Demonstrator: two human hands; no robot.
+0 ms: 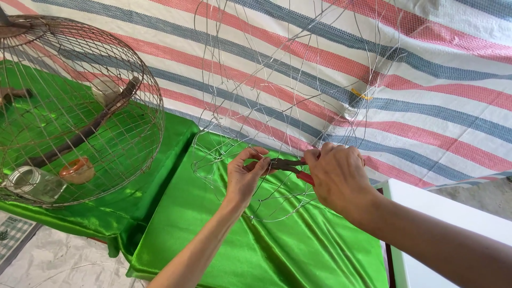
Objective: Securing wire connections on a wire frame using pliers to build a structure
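Striped sheet [426, 80]: big, red, blue and white, hanging behind the hands.
Green cloth [277, 240]: shiny, spread out under the hands.
Finished cage [80, 106]: round and brown, far off to the left of the hands.
Wire frame [288, 80]: thin and silver, rising up above the hands.
Right hand [338, 176]: closed tight around the pliers' red handles.
Left hand [244, 176]: fingers pinching the wire right at the pliers' tip.
Pliers [282, 165]: dark, lying between both hands.

Striped red, blue and white tarp backdrop [426, 80], green satin-covered tables [298, 250], white surface [453, 218] at right, daylight.
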